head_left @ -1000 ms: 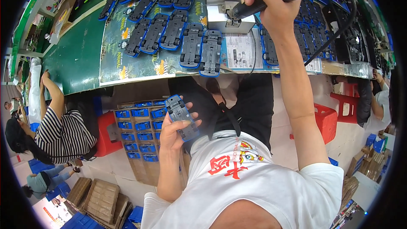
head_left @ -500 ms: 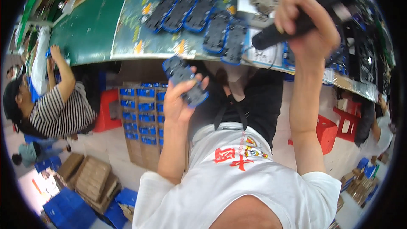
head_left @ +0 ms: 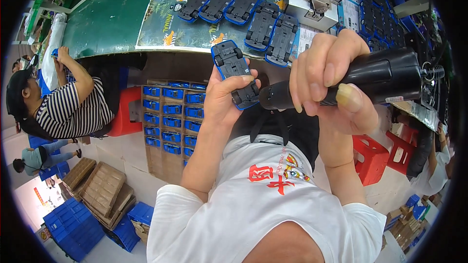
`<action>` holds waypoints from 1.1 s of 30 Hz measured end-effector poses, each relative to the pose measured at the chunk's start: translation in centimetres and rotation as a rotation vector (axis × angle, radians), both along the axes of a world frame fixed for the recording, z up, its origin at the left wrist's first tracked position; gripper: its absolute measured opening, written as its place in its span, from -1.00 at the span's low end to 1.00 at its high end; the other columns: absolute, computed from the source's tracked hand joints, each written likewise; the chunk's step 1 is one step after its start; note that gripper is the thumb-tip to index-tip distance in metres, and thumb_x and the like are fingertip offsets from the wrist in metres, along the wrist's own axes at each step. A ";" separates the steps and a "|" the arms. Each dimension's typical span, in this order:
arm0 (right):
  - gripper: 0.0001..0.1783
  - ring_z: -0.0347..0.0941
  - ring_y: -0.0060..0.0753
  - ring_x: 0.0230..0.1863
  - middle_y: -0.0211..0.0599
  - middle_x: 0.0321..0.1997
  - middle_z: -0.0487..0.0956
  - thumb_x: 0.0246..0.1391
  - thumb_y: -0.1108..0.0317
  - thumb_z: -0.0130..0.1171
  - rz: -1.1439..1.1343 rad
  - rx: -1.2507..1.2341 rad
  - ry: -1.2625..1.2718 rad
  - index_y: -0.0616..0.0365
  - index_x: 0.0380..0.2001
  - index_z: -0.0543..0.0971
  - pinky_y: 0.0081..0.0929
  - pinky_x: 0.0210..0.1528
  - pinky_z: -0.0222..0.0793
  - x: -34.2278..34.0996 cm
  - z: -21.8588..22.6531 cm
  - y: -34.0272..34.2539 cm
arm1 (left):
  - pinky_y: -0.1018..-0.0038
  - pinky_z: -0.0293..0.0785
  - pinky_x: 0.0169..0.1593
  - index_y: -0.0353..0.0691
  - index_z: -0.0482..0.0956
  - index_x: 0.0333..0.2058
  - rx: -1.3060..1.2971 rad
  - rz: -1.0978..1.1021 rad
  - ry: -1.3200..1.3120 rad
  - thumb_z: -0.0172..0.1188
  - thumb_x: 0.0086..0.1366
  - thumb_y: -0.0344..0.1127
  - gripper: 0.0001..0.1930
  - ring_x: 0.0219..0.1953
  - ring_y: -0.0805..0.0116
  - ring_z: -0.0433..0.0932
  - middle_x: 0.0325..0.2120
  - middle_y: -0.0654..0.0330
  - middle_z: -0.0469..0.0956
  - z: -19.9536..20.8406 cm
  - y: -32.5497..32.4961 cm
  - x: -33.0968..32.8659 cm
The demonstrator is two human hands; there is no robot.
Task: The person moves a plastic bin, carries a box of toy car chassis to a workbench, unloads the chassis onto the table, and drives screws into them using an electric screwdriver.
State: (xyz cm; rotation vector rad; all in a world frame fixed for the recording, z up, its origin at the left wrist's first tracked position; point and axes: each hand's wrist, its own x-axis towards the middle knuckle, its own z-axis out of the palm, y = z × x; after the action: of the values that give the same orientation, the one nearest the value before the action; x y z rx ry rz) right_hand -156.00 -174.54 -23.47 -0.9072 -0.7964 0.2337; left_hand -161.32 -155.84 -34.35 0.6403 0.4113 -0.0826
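My left hand (head_left: 219,96) grips a blue toy car (head_left: 229,61) just off the table's near edge. The car's black underside with its wheels faces up, and my thumb lies across it. My right hand (head_left: 336,75) is closed around a black electric screwdriver (head_left: 385,73), held level, its narrow end pointing left. That end meets or overlaps the car's lower end; whether they touch I cannot tell. A coiled wire (head_left: 433,72) shows at the tool's thick end. Beyond my hands, several more toy cars (head_left: 282,39) lie upside down in rows on the table.
A white fixture (head_left: 317,7) stands on the green table (head_left: 107,22). Beside my left arm, a divided cardboard tray (head_left: 163,168) holds blue toy cars. A person in stripes (head_left: 73,97) sits at the left. Red stools (head_left: 368,158) and blue crates (head_left: 73,229) stand on the floor.
My right hand has brought the screwdriver down and toward the car from its raised place over the table. The car in my left hand has moved slightly right and away from me.
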 end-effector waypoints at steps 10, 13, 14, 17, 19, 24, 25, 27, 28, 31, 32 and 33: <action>-0.77 0.37 -0.50 -0.67 -0.27 -0.52 0.45 -0.11 0.44 0.27 0.030 -0.037 0.006 0.18 -0.42 0.41 -0.50 -0.56 0.44 0.3 -0.6 1.1 | 0.23 0.67 -0.18 -0.27 0.41 0.00 -0.059 -0.066 0.006 0.19 0.06 -0.70 -0.52 -0.24 0.19 0.65 -0.19 0.08 0.56 1.7 -1.2 0.6; -0.73 0.36 -0.50 -0.68 -0.28 -0.54 0.46 -0.19 0.45 0.34 0.106 0.028 0.011 0.17 -0.46 0.42 -0.53 -0.59 0.44 1.1 -0.9 0.9 | 0.25 0.66 -0.19 -0.28 0.43 -0.03 -0.056 -0.077 0.049 0.19 0.08 -0.68 -0.56 -0.28 0.19 0.65 -0.22 0.07 0.57 1.9 -1.5 0.7; -0.72 0.36 -0.50 -0.68 -0.28 -0.54 0.46 -0.21 0.45 0.35 0.153 0.058 -0.033 0.17 -0.46 0.42 -0.53 -0.59 0.45 1.2 -1.1 0.7 | 0.25 0.66 -0.18 -0.27 0.43 -0.04 -0.087 -0.086 0.057 0.19 0.09 -0.68 -0.57 -0.27 0.19 0.65 -0.21 0.08 0.56 1.8 -1.7 0.8; -0.72 0.38 -0.49 -0.68 -0.28 -0.55 0.47 -0.23 0.45 0.37 0.150 0.047 -0.042 0.18 -0.47 0.43 -0.54 -0.58 0.46 1.5 -1.6 0.7 | 0.23 0.65 -0.18 -0.27 0.44 -0.04 -0.146 -0.101 0.073 0.20 0.10 -0.67 -0.58 -0.25 0.20 0.64 -0.18 0.08 0.56 1.6 -1.7 1.0; -0.72 0.39 -0.48 -0.67 -0.28 -0.55 0.47 -0.23 0.45 0.37 0.152 0.063 -0.006 0.18 -0.48 0.43 -0.55 -0.58 0.46 1.2 -1.5 0.9 | 0.23 0.64 -0.17 -0.26 0.45 -0.04 -0.142 -0.096 0.092 0.22 0.10 -0.66 -0.59 -0.24 0.20 0.64 -0.18 0.09 0.55 1.6 -1.4 0.8; -0.72 0.40 -0.49 -0.66 -0.28 -0.55 0.47 -0.24 0.45 0.38 0.184 0.071 0.003 0.19 -0.49 0.44 -0.55 -0.58 0.47 1.5 -1.3 0.9 | 0.24 0.64 -0.17 -0.28 0.46 -0.06 -0.162 -0.126 0.094 0.22 0.12 -0.65 -0.62 -0.25 0.20 0.64 -0.21 0.08 0.56 1.8 -1.3 1.2; -0.72 0.41 -0.49 -0.65 -0.28 -0.55 0.47 -0.24 0.46 0.38 0.184 0.071 0.006 0.19 -0.49 0.44 -0.54 -0.57 0.48 1.5 -1.3 1.0 | 0.24 0.64 -0.17 -0.29 0.46 -0.06 -0.157 -0.142 0.093 0.22 0.13 -0.64 -0.63 -0.26 0.20 0.64 -0.23 0.07 0.57 1.9 -1.2 1.1; -0.72 0.41 -0.49 -0.65 -0.28 -0.55 0.48 -0.25 0.46 0.39 0.182 0.071 0.006 0.19 -0.50 0.45 -0.54 -0.57 0.48 1.5 -1.4 1.2 | 0.24 0.65 -0.17 -0.30 0.47 -0.06 -0.149 -0.122 0.095 0.23 0.14 -0.62 -0.64 -0.28 0.19 0.64 -0.25 0.06 0.58 2.0 -1.3 1.1; -0.72 0.42 -0.49 -0.66 -0.27 -0.56 0.48 -0.25 0.46 0.41 0.184 0.085 0.006 0.20 -0.51 0.45 -0.53 -0.57 0.49 1.5 -1.5 1.2 | 0.25 0.65 -0.16 -0.31 0.47 -0.06 -0.143 -0.100 0.096 0.24 0.15 -0.60 -0.66 -0.29 0.18 0.64 -0.27 0.04 0.59 2.0 -1.3 1.0; -0.69 0.43 -0.48 -0.67 -0.26 -0.58 0.49 -0.27 0.43 0.45 0.183 0.110 -0.001 0.20 -0.53 0.46 -0.53 -0.59 0.49 1.2 -1.4 1.4 | 0.24 0.66 -0.15 -0.33 0.48 -0.06 -0.168 -0.134 0.093 0.25 0.17 -0.58 -0.67 -0.30 0.17 0.65 -0.31 0.04 0.61 2.2 -1.1 0.7; -0.68 0.43 -0.47 -0.68 -0.25 -0.58 0.50 -0.28 0.42 0.47 0.178 0.117 -0.004 0.20 -0.54 0.47 -0.53 -0.60 0.48 1.1 -1.3 1.5 | 0.24 0.66 -0.15 -0.33 0.48 -0.06 -0.165 -0.133 0.089 0.25 0.17 -0.58 -0.67 -0.30 0.17 0.65 -0.31 0.04 0.61 2.0 -0.9 0.7; -0.65 0.43 -0.45 -0.70 -0.24 -0.59 0.52 -0.27 0.37 0.53 0.170 0.148 -0.043 0.21 -0.53 0.50 -0.53 -0.62 0.47 1.2 -1.6 1.7 | 0.22 0.66 -0.15 -0.34 0.48 -0.04 -0.160 -0.127 0.069 0.23 0.22 -0.51 -0.68 -0.28 0.16 0.66 -0.29 0.03 0.61 1.7 -0.7 0.6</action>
State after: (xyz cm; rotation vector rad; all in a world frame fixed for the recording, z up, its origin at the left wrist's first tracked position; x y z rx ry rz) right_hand -154.82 -172.81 -25.08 -0.7077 -0.9199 0.3001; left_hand -160.77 -156.55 -32.64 0.5066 0.4260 -0.2571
